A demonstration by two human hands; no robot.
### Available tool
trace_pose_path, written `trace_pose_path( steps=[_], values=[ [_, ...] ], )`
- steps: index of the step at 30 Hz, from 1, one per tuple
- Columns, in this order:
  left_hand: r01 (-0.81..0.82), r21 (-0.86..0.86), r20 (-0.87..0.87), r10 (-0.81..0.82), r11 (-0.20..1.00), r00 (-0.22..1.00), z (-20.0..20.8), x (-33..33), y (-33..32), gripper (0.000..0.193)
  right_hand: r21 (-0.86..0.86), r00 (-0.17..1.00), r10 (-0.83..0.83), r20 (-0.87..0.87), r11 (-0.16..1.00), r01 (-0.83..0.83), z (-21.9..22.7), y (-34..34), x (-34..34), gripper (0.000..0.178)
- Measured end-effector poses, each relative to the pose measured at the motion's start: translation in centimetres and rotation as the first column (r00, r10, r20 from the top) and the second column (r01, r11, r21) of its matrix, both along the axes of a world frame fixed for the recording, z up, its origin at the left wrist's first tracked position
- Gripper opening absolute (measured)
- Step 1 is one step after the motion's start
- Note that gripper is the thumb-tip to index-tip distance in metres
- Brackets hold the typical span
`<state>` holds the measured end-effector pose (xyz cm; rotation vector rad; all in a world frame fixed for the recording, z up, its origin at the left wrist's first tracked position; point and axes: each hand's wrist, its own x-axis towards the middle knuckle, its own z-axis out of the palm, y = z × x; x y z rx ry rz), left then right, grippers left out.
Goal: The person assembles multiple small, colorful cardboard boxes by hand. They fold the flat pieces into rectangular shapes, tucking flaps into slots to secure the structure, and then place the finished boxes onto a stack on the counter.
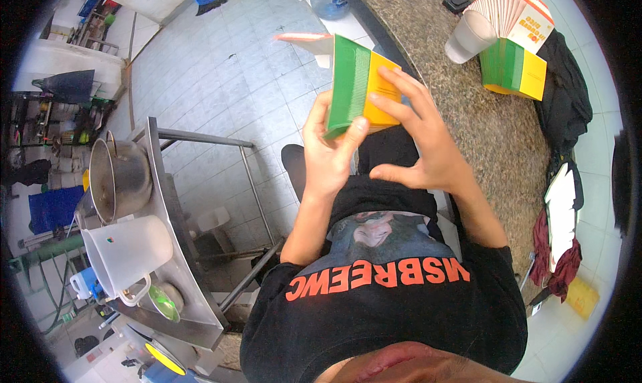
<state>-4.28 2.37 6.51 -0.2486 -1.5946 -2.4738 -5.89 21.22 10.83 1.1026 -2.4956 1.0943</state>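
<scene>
right now both hands pinch a green/yellow card stack [358, 88] just left of the counter [461, 109] edge: left hand [328, 155] thumb on front, right hand [421, 142] fingers on yellow face. light, bendy, prob slippery; hold by edges.

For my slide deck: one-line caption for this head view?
Both hands, left and right, hold a green-and-yellow card stack beside a granite counter.

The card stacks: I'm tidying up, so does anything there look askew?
Yes. On the granite counter, the fanned white cards splay unevenly over the green-and-yellow stack. The stack held by the left hand and right hand looks neat.
</scene>
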Motion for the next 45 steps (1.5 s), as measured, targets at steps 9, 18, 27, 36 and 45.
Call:
trace_pose_path(
  steps=[9,18,27,36,45],
  values=[
    [-0.057,-0.596,-0.206,-0.084,0.801,0.975,0.3,0.5,0.6,0.038,-0.619,0.872,-0.002,0.489,0.704,0.348,-1.5,-2.3,1.8,0.054],
    [-0.159,-0.387,-0.011,0.168,0.908,0.986,-3.9,1.8,1.4,0.013,-0.403,0.653,0.046,0.756,0.818,0.409,-3.2,-0.3,1.1,0.016],
    [0.135,0.086,0.583,-0.159,0.987,0.796,-9.0,9.2,1.3,0.026,-0.14,0.505,-0.072,0.86,0.919,0.369,-6.3,1.2,6.7,0.01],
    [0.22,0.322,0.768,-0.39,0.921,0.508,-10.3,14.1,1.5,0.023,-0.084,0.301,-0.041,0.953,0.917,0.39,-7.7,3.1,12.0,0.012],
    [0.596,0.081,0.669,-0.487,0.799,0.561,-5.9,14.0,0.2,0.027,-0.029,0.454,-0.156,0.877,0.927,0.374,-6.0,2.6,12.9,0.007]
  ],
)
